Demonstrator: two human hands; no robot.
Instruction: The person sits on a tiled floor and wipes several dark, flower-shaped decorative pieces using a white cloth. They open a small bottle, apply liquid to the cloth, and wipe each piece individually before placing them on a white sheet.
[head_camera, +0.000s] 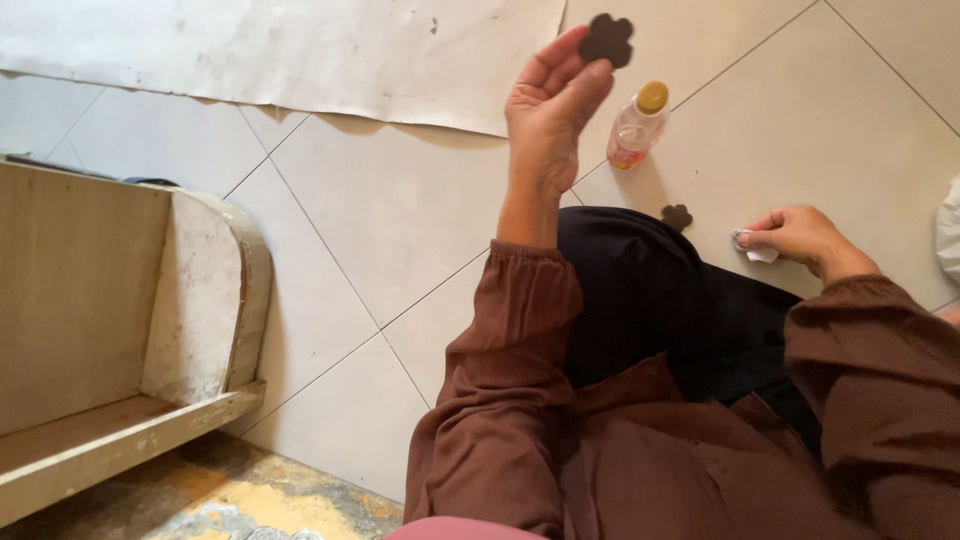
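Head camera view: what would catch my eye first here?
The raised left hand pinches a dark brown flower-shaped cutout near the top centre. To its right a small bottle with a yellow cap stands on the pale tiled floor. Lower right, the right hand presses a small white piece to the floor, with a second dark cutout lying beside it.

A worn wooden shelf unit (120, 330) lies at the left of the frame on pale floor tiles (400, 210), a large sheet of off-white paper (290, 50) spreads across the top, and a small yellow-capped bottle (637, 127) stands at upper right.
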